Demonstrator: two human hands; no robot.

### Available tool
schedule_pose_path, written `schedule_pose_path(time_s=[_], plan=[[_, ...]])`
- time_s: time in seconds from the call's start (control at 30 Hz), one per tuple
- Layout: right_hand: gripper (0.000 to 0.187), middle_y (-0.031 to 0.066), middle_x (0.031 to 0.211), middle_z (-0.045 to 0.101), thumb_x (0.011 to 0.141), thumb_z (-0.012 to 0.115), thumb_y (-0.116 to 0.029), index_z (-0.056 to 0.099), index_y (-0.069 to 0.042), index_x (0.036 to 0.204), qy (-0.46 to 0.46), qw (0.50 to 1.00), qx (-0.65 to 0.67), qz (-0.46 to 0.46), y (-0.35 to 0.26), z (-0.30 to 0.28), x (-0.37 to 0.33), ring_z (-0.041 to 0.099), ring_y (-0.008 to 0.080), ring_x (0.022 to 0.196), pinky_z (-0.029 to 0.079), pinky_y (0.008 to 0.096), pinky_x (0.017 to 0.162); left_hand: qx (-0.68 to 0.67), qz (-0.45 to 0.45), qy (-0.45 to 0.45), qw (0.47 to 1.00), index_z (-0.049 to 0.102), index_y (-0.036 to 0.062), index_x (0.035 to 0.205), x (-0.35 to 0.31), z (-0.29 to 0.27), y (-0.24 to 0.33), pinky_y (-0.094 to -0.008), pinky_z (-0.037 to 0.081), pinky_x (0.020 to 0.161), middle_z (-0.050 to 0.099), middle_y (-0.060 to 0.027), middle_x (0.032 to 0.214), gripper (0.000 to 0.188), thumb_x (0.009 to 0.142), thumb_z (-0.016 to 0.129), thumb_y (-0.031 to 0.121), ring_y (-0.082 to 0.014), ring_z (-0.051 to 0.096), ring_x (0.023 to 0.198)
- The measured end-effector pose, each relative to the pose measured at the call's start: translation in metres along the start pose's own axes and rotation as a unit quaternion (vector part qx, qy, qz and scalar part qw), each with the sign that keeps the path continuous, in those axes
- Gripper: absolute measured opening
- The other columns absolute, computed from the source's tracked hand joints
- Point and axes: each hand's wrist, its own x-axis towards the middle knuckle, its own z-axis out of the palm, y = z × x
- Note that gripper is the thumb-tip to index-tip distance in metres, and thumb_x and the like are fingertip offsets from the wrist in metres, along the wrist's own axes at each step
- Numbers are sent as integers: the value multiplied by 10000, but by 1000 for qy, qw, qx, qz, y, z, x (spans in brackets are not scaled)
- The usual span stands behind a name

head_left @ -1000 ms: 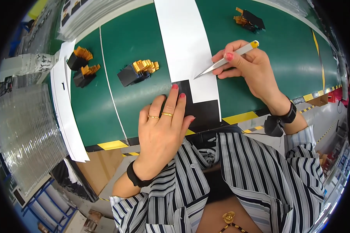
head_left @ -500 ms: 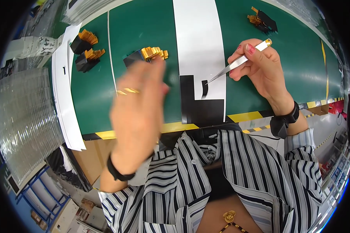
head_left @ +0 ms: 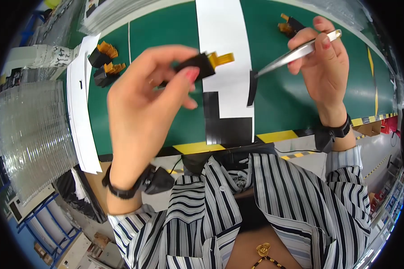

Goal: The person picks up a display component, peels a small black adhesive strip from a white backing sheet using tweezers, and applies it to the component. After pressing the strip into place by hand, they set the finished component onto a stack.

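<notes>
My left hand (head_left: 139, 98) is closed on a stack of thin black rectangular pieces (head_left: 199, 66) with orange flex-cable tails (head_left: 222, 59) pointing right. It holds them above the left edge of a white strip of paper (head_left: 224, 27). Between the fingers of my right hand (head_left: 325, 71) is a pair of silver tweezers (head_left: 294, 54), tips pointing down and left. At those tips hangs a narrow, curved black strip (head_left: 252, 92), over the paper's right edge. On the paper's near end lies a black L-shaped area (head_left: 231, 130).
Two more stacks of black pieces (head_left: 105, 78) with orange tails sit at the left of the green mat (head_left: 274, 121); another stack (head_left: 289, 27) is at the far right. White sheets (head_left: 83, 125) and clear plastic trays (head_left: 31, 134) stand at left. Yellow-black tape (head_left: 278, 136) marks the near edge.
My left hand has picked up the middle stack from the mat and turned with it toward the paper. The tweezers have carried the black strip right, off the paper's middle.
</notes>
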Motion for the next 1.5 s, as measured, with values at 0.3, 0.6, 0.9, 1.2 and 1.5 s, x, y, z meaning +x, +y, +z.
schedule_pose_path(time_s=[0.3, 0.6, 0.9, 1.2, 1.5], plan=[[204, 232, 843, 570, 887, 456, -200, 357, -62, 998, -5, 992, -75, -98, 5, 1, -7, 595, 262, 596, 509, 303, 569, -290, -83, -57, 952, 559, -35, 984, 51, 42, -31, -195, 395, 566, 532, -14, 706, 233, 752, 559, -34, -80, 500, 597], [179, 241, 854, 570, 884, 461, -184, 342, -69, 951, -7, 990, -113, -79, 5, -6, 2, 606, 278, 617, 520, 323, 588, -280, -98, -93, 951, 577, -31, 983, 46, 44, -29, -196, 386, 562, 524, -6, 696, 227, 756, 565, -29, -71, 475, 591], [145, 239, 867, 570, 891, 443, -164, 350, -67, 942, 19, 988, -126, -86, 9, -8, 4, 610, 276, 632, 522, 321, 596, -273, -106, -122, 948, 582, -19, 982, 42, 45, -30, -191, 377, 542, 525, 0, 677, 225, 758, 562, -30, -61, 465, 585], [137, 238, 878, 566, 889, 445, -151, 357, -58, 938, 35, 988, -124, -85, 9, -9, 4, 610, 274, 637, 526, 325, 596, -257, -105, -141, 950, 563, -27, 1015, 41, 45, -31, -198, 364, 546, 496, 5, 688, 231, 784, 550, -15, -78, 466, 593], [124, 224, 862, 563, 889, 445, -142, 361, -60, 930, 43, 988, -121, -84, 10, -10, 6, 609, 272, 660, 528, 329, 596, -266, -114, -140, 947, 580, -21, 976, 41, 46, -31, -192, 378, 533, 521, -1, 674, 218, 759, 561, -29, -59, 465, 581]])
